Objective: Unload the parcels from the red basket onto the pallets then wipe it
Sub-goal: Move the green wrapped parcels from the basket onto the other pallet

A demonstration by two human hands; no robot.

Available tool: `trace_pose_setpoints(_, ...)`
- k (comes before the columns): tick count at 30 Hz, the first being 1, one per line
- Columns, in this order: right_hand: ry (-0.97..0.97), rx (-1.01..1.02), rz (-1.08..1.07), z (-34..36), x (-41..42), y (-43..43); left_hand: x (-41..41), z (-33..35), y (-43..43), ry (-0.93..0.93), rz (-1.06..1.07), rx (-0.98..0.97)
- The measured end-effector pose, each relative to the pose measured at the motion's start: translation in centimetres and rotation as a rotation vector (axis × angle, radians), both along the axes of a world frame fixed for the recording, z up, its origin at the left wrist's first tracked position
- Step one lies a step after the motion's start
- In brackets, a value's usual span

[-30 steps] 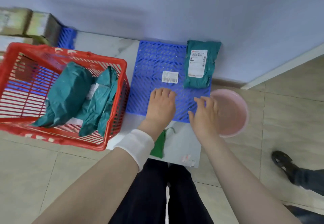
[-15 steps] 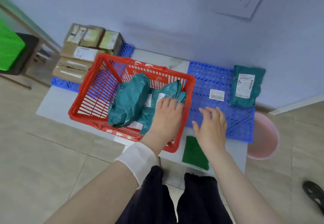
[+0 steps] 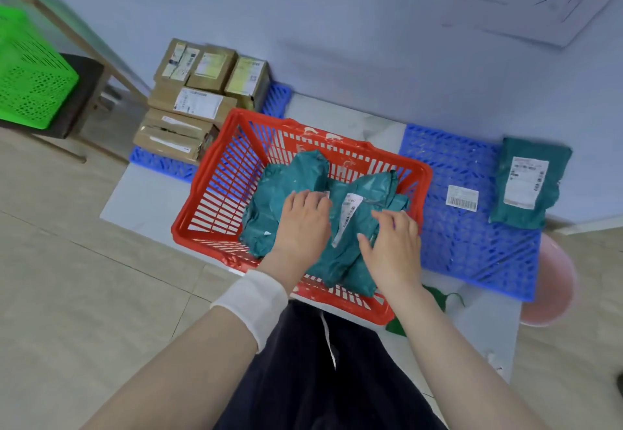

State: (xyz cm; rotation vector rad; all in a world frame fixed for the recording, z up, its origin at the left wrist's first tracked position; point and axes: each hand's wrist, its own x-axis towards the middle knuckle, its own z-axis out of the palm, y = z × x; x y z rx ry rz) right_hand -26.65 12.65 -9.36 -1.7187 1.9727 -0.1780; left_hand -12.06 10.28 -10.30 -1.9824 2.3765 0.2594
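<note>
While both hands reach down into the red basket (image 3: 215,173), the teal parcels (image 3: 357,227) lie heaped right under the palms. Left hand (image 3: 303,224) lies flat on the left-hand bag, fingers together and pointing away from the body, a white wristband (image 3: 251,298) just behind it. Right hand (image 3: 391,247) comes in beside it, fingers loosely spread and curled over the bag with the long white label (image 3: 347,217); whether it is actually gripping, I cannot tell. That label strip runs between the two hands.

Out beyond the right hand, a blue pallet (image 3: 472,244) sits just beside the basket, and one teal parcel (image 3: 526,183) already lies on its far right corner, label up. A loose barcode sticker (image 3: 462,197) sits on the pallet between that parcel and the basket. Further right, a pink basin (image 3: 553,281) pokes out from the pallet edge. Beyond the left hand, cardboard boxes (image 3: 199,106) are stacked on another blue pallet (image 3: 158,163).
</note>
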Motion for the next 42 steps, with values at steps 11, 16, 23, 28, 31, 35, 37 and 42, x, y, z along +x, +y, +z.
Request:
trace_pose_setpoints(11, -0.015, 0.18, -0.124, -2.8, 11.3, -4.8, 11.4, -3.3, -5.6, 0.061, -0.079, 0.134)
trace_pose_setpoints(16, -0.061, 0.353, -0.235, -5.6, 16.0, -5.8, 16.5, -5.5, -6.9, 0.084, 0.049, 0.362)
trace_pose_setpoints(23, -0.073, 0.448, -0.384, -10.8, 18.4, -7.7, 18.2, -10.4, -8.2, 0.258, 0.199, 0.554)
trace_pose_setpoints(28, -0.097, 0.422, -0.462, -14.5, 19.5, -8.5, 17.1, -14.4, -9.2, 0.431, 0.363, 0.715)
trace_pose_setpoints(31, -0.127, 0.322, -0.511, -14.9, 19.5, -8.1, 16.6, -15.7, -9.6, 0.575, 0.516, 0.832)
trace_pose_setpoints(35, -0.264, 0.304, -0.611, -13.8, 18.2, -7.9, 16.6, -15.7, -9.4, 0.718, 0.724, 0.941)
trace_pose_setpoints(37, -0.429, 0.256, -0.688, -12.4, 17.9, -7.8, 16.5, -14.8, -9.2, 0.789, 0.772, 0.987)
trace_pose_setpoints(42, -0.847, 0.32, -0.933, -8.2, 17.3, -7.4, 16.2, -10.8, -8.3, 1.075, 0.891, 1.132)
